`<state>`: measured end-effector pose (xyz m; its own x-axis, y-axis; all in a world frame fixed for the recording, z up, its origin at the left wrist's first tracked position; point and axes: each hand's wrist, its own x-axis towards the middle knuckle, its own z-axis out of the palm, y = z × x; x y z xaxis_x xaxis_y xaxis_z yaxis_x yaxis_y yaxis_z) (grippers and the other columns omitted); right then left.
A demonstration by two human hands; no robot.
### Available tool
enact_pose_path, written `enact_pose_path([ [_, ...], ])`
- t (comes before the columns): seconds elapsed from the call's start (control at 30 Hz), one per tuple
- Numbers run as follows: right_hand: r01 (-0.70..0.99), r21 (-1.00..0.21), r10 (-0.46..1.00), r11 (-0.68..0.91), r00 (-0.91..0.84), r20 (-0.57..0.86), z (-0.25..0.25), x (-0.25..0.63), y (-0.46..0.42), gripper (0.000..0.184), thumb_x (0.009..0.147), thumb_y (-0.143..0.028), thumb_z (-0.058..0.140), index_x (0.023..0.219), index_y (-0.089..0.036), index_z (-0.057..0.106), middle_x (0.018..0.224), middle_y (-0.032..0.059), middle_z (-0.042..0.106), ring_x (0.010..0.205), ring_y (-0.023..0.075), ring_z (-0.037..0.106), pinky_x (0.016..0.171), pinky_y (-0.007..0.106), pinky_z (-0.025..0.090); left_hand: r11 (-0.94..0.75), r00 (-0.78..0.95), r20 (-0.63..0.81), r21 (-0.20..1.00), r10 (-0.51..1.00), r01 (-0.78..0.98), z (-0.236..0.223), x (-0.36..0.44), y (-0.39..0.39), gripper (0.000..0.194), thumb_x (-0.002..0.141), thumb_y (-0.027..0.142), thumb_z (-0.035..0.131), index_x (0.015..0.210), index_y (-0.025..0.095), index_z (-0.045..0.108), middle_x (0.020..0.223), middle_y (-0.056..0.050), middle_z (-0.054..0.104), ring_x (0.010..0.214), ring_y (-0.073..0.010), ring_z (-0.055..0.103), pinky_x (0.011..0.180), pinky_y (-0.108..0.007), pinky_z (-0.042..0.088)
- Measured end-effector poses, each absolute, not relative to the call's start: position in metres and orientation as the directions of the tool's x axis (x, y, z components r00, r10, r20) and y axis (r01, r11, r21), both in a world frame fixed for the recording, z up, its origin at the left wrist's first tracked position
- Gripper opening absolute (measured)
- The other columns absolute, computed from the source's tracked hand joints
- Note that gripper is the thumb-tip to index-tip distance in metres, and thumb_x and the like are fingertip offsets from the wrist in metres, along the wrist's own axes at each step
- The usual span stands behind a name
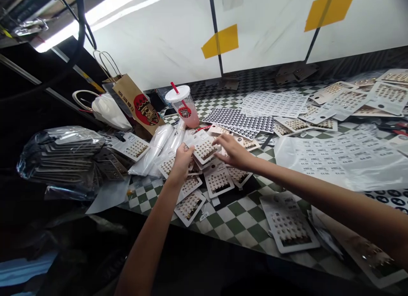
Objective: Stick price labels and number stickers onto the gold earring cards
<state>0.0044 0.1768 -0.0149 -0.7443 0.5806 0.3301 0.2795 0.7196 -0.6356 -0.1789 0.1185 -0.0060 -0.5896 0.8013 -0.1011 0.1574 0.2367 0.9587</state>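
My left hand [184, 159] pinches the left edge of a white card of stud earrings [204, 148], tilted above a loose heap of similar cards. Rows of small gold and pale studs cover the card. At its right side hovers my right hand [233, 151], fingers curved and apart; whether the fingertips touch the card I cannot tell. Below the hands lie more earring cards [218, 181], overlapping, one of them [190, 207] at the table's front edge.
A lidded cup [185, 106] with a red straw stands behind the heap, beside a brown paper bag [135, 102]. Plastic-wrapped cards [68, 155] are stacked left. Sticker sheets [240, 120], a price-label sheet [338, 157] and more earring cards [288, 223] cover the checkered table.
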Motion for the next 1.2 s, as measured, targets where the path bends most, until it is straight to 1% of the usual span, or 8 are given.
enact_pose_path([
  [0.17,0.502,-0.591,0.738,0.631,-0.624,0.258,-0.026,0.041,0.202,0.031,0.080,-0.032,0.055,0.105,-0.015,0.049,0.111,0.0152,0.047,0.108,0.0313,0.041,0.091,0.048,0.040,0.275,-0.721,-0.065,0.945,0.690,0.177,0.021,-0.225,0.104,0.039,0.085,0.023,0.052,0.123,0.019,0.044,0.118,-0.013,0.061,0.116,-0.0303,0.054,0.086,-0.043,0.051],
  [0.33,0.651,-0.589,0.849,0.479,-0.515,0.121,-0.044,0.063,0.199,0.017,0.080,-0.031,0.050,0.087,-0.016,0.052,0.094,0.0145,0.049,0.095,0.0331,0.044,0.079,0.051,0.044,0.296,-0.569,0.269,0.643,0.777,0.707,0.033,-0.195,0.097,0.048,0.088,0.022,0.047,0.134,0.018,0.034,0.148,-0.015,0.029,0.140,-0.0365,0.017,0.109,-0.054,0.026],
  [0.43,0.640,-0.609,0.841,0.469,-0.534,0.086,-0.040,0.056,0.189,0.022,0.085,-0.036,0.047,0.090,-0.017,0.057,0.097,0.0142,0.051,0.100,0.0339,0.045,0.079,0.050,0.046,0.223,-0.371,0.110,0.632,0.922,0.743,0.015,-0.138,0.103,0.030,0.087,0.029,0.051,0.116,0.019,0.054,0.125,-0.012,0.056,0.118,-0.0317,0.051,0.096,-0.048,0.044],
  [0.53,0.544,-0.633,0.758,0.551,-0.643,0.107,-0.027,0.048,0.181,0.029,0.093,-0.031,0.036,0.113,-0.024,0.055,0.108,0.0101,0.054,0.107,0.0283,0.047,0.083,0.044,0.048,0.167,-0.189,-0.045,0.693,0.981,0.701,0.002,-0.102,0.111,0.048,0.084,0.039,0.056,0.127,0.020,0.046,0.128,-0.014,0.055,0.109,-0.0313,0.056,0.086,-0.044,0.049],
  [0.7,0.363,-0.429,0.478,0.827,-0.855,0.199,-0.024,0.061,0.196,0.051,0.088,-0.028,0.049,0.138,-0.025,0.038,0.126,0.0116,0.051,0.117,0.0293,0.043,0.096,0.048,0.040,0.302,-0.345,-0.123,0.791,0.931,0.532,0.005,-0.126,0.116,0.035,0.087,0.022,0.046,0.121,0.018,0.050,0.089,-0.009,0.066,0.061,-0.0164,0.060,0.056,-0.028,0.047],
  [0.8,0.397,-0.360,0.489,0.844,-0.846,0.214,-0.037,0.074,0.217,0.052,0.080,-0.026,0.060,0.129,-0.014,0.049,0.126,0.0190,0.053,0.115,0.0375,0.045,0.093,0.057,0.038,0.329,-0.406,-0.123,0.808,0.905,0.489,0.006,-0.150,0.111,0.032,0.085,0.016,0.042,0.115,0.017,0.053,0.079,-0.005,0.064,0.053,-0.0123,0.057,0.050,-0.023,0.044],
  [1.03,0.358,-0.580,0.619,0.732,-0.706,0.345,-0.029,0.087,0.232,0.022,0.084,-0.019,0.046,0.099,-0.016,0.062,0.101,0.0117,0.064,0.099,0.0264,0.056,0.088,0.047,0.044,0.347,-0.583,0.042,0.769,0.811,0.537,0.023,-0.198,0.090,0.032,0.084,0.014,0.042,0.114,0.020,0.050,0.103,-0.014,0.064,0.087,-0.0252,0.065,0.075,-0.042,0.053],
  [1.2,0.325,-0.817,0.824,0.476,-0.489,0.285,-0.013,0.083,0.228,0.035,0.094,-0.028,0.022,0.082,-0.017,0.053,0.074,0.0082,0.057,0.065,0.0179,0.056,0.056,0.035,0.050,0.352,-0.608,0.346,0.574,0.715,0.740,0.049,-0.219,0.090,0.030,0.081,0.013,0.047,0.110,0.020,0.051,0.128,-0.015,0.050,0.129,-0.0343,0.037,0.107,-0.057,0.027],
])
